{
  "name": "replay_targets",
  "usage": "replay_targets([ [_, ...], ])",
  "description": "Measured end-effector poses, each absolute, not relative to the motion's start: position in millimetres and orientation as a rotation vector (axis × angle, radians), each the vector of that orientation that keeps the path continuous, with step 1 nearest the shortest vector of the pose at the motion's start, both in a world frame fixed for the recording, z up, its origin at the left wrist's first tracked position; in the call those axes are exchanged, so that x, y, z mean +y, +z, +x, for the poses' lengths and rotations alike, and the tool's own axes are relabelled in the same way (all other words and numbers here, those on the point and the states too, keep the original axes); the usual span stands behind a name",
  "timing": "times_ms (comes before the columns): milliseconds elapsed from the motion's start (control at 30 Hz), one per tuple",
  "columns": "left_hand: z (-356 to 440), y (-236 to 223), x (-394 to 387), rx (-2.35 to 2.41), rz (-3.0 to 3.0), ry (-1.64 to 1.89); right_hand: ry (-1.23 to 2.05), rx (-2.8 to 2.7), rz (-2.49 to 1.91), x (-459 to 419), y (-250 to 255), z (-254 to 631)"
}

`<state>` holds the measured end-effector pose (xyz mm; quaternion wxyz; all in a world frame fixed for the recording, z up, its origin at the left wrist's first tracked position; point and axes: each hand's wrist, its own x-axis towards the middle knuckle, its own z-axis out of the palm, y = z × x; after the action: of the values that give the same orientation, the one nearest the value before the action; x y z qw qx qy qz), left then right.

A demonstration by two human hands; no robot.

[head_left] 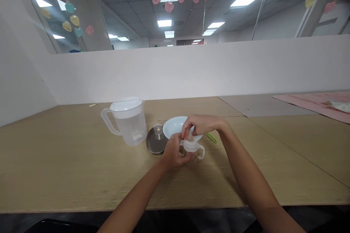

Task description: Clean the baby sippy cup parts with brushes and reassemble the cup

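A baby bottle (pixel 190 146) with two white side handles stands upright near the middle of the table. Wrapped around its near left side is my left hand (pixel 175 151), steadying the body. From above, my right hand (pixel 201 125) bends down with its fingers pinched at the clear nipple on the bottle's top; the fingers partly hide it. Just left of my hands, a clear domed cap (pixel 158 129) sits on a round metal tray (pixel 151 146). Behind them is a white bowl (pixel 172 125), partly covered by my hands.
A clear plastic pitcher (pixel 131 125) with a white lid stands to the left. A green handle (pixel 211 138) pokes out right of the bowl. Pink cloth (pixel 306 102) lies at the far right. A white wall (pixel 175 72) with windows above bounds the table's back.
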<state>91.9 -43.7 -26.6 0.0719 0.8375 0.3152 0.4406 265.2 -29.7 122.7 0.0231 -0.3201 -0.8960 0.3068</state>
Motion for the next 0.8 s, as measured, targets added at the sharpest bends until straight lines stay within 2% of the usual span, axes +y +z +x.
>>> replay_targets([
  [233,91.9,-26.4,-46.0,1.001,2.473,1.333,0.892,-2.707,-1.373,-34.9,121.0,261.4],
  [433,91.5,-24.0,-47.1,0.956,2.431,1.273,0.877,-2.752,-1.402,-36.6,118.9,255.8],
  [633,91.6,-20.9,-47.1,0.908,2.437,1.302,0.560,-2.738,-1.380,-38.0,119.7,256.8],
  [800,93.1,-22.6,-47.2,0.927,2.365,1.271,0.424,-2.798,-1.471,-43.2,113.4,241.6],
])
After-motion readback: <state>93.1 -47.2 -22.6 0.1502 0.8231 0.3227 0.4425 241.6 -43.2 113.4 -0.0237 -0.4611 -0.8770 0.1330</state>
